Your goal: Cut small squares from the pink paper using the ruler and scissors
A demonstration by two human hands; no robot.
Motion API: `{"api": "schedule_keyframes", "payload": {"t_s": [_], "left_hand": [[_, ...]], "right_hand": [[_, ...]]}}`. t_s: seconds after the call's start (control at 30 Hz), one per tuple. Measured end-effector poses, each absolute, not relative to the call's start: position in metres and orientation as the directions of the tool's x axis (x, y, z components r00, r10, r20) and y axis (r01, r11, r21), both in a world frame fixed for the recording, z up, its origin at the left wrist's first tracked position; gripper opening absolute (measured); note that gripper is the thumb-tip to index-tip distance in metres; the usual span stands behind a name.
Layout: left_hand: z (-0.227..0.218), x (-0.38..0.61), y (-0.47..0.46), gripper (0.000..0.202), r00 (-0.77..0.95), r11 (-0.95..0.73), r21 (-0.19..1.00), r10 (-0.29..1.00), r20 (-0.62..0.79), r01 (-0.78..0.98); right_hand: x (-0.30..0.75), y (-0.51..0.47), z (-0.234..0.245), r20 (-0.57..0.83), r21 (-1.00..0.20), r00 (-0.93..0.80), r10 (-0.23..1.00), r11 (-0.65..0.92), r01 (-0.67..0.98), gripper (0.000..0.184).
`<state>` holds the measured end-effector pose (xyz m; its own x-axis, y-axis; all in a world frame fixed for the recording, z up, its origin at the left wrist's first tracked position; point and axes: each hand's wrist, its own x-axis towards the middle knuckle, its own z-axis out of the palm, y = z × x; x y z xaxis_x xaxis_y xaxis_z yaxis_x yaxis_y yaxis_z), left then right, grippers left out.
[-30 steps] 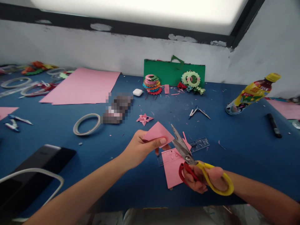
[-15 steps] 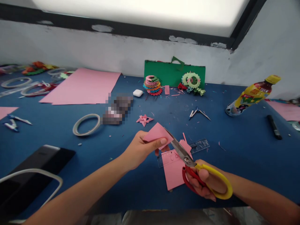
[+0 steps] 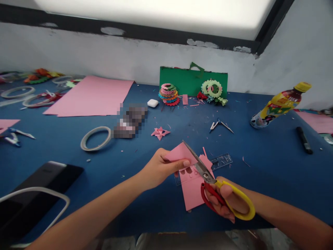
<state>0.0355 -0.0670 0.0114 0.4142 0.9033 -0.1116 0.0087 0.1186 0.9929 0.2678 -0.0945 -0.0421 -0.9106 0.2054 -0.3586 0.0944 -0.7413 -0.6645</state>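
Between the thumb and fingers of my left hand (image 3: 158, 168) is a small piece of pink paper (image 3: 180, 153), its point toward the back. My right hand (image 3: 223, 201) grips a pair of scissors (image 3: 206, 176) by its red and yellow handles. The blades lie along the paper's right edge; whether they are cutting into it I cannot tell. Beneath both hands lie a larger pink sheet (image 3: 194, 196) and a clear ruler (image 3: 221, 161), partly covered. Just behind my left hand sits a folded pink paper star (image 3: 160, 132).
A tape roll (image 3: 82, 141), a phone (image 3: 49, 180) with a white cable and large pink sheets (image 3: 91, 97) are on the left. Toward the back stand a green board (image 3: 188, 80) and paper rings (image 3: 169, 94). To the right are a compass (image 3: 219, 122), a bottle (image 3: 279, 107) and a marker (image 3: 304, 140).
The pink paper in my left hand has shifted slightly right and toward me, tilting a little. The scissors have moved slightly left, their blades now lying closer along the paper's edge.
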Motion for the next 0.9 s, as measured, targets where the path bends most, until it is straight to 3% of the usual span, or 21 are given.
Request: {"api": "schedule_keyframes", "payload": {"t_s": [0.07,0.2,0.27,0.37,0.43,0.5,0.57,0.63,0.77,0.9], "left_hand": [[0.011,0.035,-0.067,0.02,0.416,0.116,0.993,0.902,-0.112,0.017],[0.011,0.035,-0.067,0.019,0.435,0.132,0.99,0.89,-0.135,0.037],[0.01,0.034,-0.065,0.022,0.421,0.12,0.989,0.895,-0.144,0.082],[0.005,0.029,-0.056,0.025,0.379,-0.001,0.963,0.92,-0.105,0.269],[-0.002,0.024,-0.048,0.04,0.304,-0.132,0.846,0.952,-0.037,0.516],[-0.007,0.02,-0.042,0.058,0.205,-0.23,0.615,0.972,0.112,0.754],[-0.011,0.02,-0.04,0.063,0.197,-0.303,0.41,0.939,0.282,0.86],[-0.011,0.026,-0.043,0.056,0.283,-0.396,0.326,0.896,0.344,0.858],[-0.013,0.056,-0.054,0.043,0.504,-0.524,0.424,0.847,0.169,0.739],[-0.02,0.077,-0.058,0.022,0.567,-0.554,0.567,0.805,0.177,0.609]], "right_hand": [[0.269,-0.092,-0.04,-0.329,-0.656,-0.918,0.222,-0.753,0.054,0.067],[0.274,-0.087,-0.024,-0.244,-0.784,-0.784,0.571,-0.592,-0.187,0.072],[0.277,-0.081,-0.018,-0.223,-0.842,-0.699,0.679,-0.496,-0.213,0.074],[0.278,-0.069,-0.017,-0.227,-0.876,-0.632,0.741,-0.439,-0.2,0.075],[0.279,-0.061,-0.02,-0.227,-0.885,-0.613,0.757,-0.423,-0.195,0.074],[0.28,-0.055,-0.022,-0.227,-0.886,-0.606,0.762,-0.42,-0.196,0.073],[0.282,-0.052,-0.024,-0.224,-0.887,-0.611,0.76,-0.419,-0.195,0.073],[0.283,-0.051,-0.025,-0.22,-0.894,-0.614,0.758,-0.408,-0.184,0.073],[0.284,-0.052,-0.026,-0.188,-0.906,-0.616,0.765,-0.377,-0.191,0.072],[0.284,-0.054,-0.025,-0.158,-0.918,-0.608,0.778,-0.343,-0.199,0.072]]}}
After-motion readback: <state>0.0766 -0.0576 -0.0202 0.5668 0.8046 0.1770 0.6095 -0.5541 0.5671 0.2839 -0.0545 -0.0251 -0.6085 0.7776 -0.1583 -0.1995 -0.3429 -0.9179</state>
